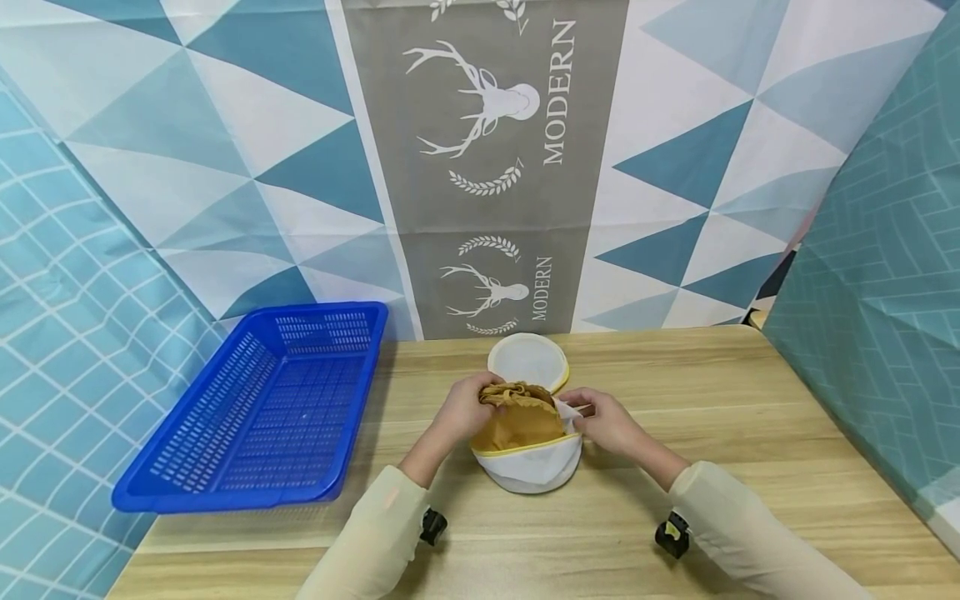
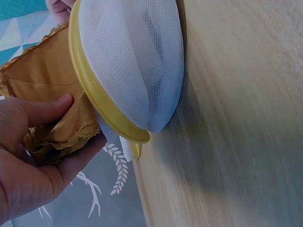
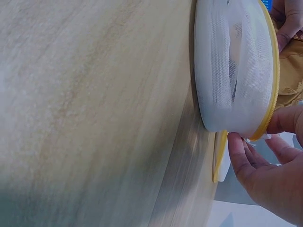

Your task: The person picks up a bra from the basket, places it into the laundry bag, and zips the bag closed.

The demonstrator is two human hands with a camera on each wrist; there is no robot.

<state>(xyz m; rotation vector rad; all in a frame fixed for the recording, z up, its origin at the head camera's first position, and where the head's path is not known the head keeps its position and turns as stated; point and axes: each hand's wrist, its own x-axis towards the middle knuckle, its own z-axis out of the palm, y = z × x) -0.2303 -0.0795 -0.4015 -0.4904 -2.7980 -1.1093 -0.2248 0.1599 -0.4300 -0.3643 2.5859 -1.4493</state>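
Observation:
A mustard-brown, lace-trimmed bra (image 1: 523,423), folded together, sits partly inside a white mesh laundry bag (image 1: 534,468) with a yellow zip edge. The bag stands on the table, its round lid (image 1: 528,358) flipped back behind it. My left hand (image 1: 461,410) grips the bra at its left side; in the left wrist view the thumb (image 2: 49,111) lies over the fabric with fingers underneath. On the opposite side my right hand (image 1: 607,423) pinches the bag's rim by the zip, as the right wrist view shows. The bra's lower part is hidden inside the mesh.
A blue plastic basket (image 1: 281,408) with slotted walls stands at the left of the wooden table (image 1: 675,375). Patterned cloth (image 1: 495,283) hangs behind the table's back edge, and a teal sheet (image 1: 885,333) borders the right side.

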